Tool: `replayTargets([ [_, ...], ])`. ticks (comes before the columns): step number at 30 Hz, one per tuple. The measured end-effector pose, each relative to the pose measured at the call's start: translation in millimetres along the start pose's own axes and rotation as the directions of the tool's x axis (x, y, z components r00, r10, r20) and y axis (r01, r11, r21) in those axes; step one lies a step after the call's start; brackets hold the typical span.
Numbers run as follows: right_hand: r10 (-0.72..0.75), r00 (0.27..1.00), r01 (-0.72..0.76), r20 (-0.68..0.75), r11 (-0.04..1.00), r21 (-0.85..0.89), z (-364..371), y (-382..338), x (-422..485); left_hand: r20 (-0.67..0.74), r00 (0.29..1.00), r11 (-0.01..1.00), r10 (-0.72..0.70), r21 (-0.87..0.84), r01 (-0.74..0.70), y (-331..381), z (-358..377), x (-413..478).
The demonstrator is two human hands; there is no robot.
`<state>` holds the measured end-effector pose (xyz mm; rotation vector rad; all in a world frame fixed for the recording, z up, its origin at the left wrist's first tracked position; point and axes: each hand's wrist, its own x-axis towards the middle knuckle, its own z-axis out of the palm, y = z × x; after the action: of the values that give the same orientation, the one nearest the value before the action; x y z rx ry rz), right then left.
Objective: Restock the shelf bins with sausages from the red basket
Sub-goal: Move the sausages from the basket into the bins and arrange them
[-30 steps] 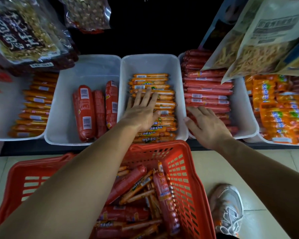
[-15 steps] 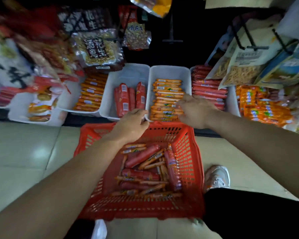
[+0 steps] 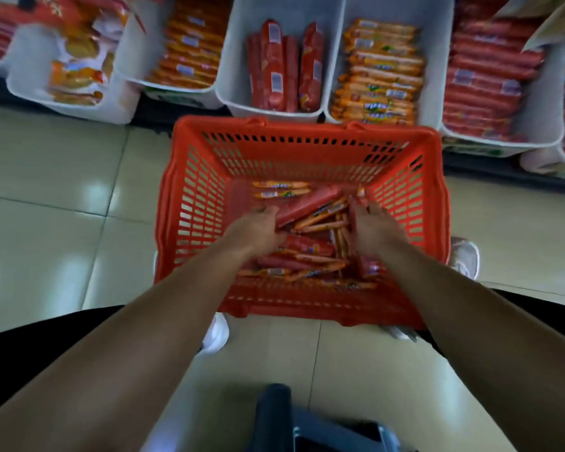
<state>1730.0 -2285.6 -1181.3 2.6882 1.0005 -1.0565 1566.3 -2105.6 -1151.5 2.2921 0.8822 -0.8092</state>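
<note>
Your red basket [image 3: 193, 203] is slotted, rigid plastic, sitting on glossy pale floor tiles [image 3: 62, 177] just in front of the white shelf bins [image 3: 336, 60]. Inside lies a loose heap of sausages [image 3: 320, 220]: fat red tubes and thin orange sticks in shiny wrap. Your left hand [image 3: 258, 230] curls around a fat red sausage [image 3: 307, 203]; your right hand [image 3: 375, 230] is buried in the pile, grip blurred, so I cannot tell what it holds

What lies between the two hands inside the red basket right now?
In the head view, a loose pile of thin orange sausages and a thick red sausage separates the left hand from the right hand.
</note>
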Motion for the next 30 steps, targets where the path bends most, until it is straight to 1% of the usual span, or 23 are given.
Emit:
replayTargets([
  [2,0.130,0.991,-0.129,-0.015,0.989,0.077,24,2,6,0.028,1.000,1.000,-0.006,-0.010,0.007,1,11,17],
  [4,0.227,0.973,-0.219,-0.049,0.968,0.122,41,-3,12,0.021,1.000,1.000,0.002,-0.019,-0.001,4,18,36],
  [7,0.312,0.946,-0.299,-0.090,0.945,0.128,56,-10,21,0.028,1.000,0.998,0.011,-0.059,-0.010,6,25,67],
  [9,0.336,0.939,-0.321,-0.074,0.933,0.162,64,-8,28,0.050,0.999,0.996,0.005,-0.094,0.000,7,29,88],
  [11,0.314,0.949,-0.300,-0.030,0.928,0.220,72,-3,34,0.050,0.999,0.996,0.010,-0.095,-0.005,7,33,102],
  [16,0.294,0.955,-0.291,0.039,0.901,0.323,81,-1,35,0.037,0.999,1.000,-0.003,0.029,0.002,4,43,114],
  [18,0.268,0.962,-0.268,0.051,0.894,0.359,78,2,33,0.049,0.999,1.000,-0.012,0.021,0.011,5,41,114],
  [21,0.230,0.971,-0.237,0.069,0.882,0.407,69,5,28,0.075,0.997,0.998,-0.035,-0.048,0.038,7,37,108],
  [25,0.176,0.978,-0.209,0.116,0.863,0.460,51,4,18,0.074,0.997,0.999,-0.025,-0.033,0.027,-1,24,83],
  [27,0.140,0.979,-0.195,0.150,0.867,0.459,37,0,10,0.075,0.997,0.999,-0.023,-0.022,0.025,-5,8,65],
  [30,0.068,0.986,-0.123,0.153,0.911,0.394,8,-10,-6,0.049,0.998,0.999,-0.036,0.032,0.035,-8,-25,37],
])
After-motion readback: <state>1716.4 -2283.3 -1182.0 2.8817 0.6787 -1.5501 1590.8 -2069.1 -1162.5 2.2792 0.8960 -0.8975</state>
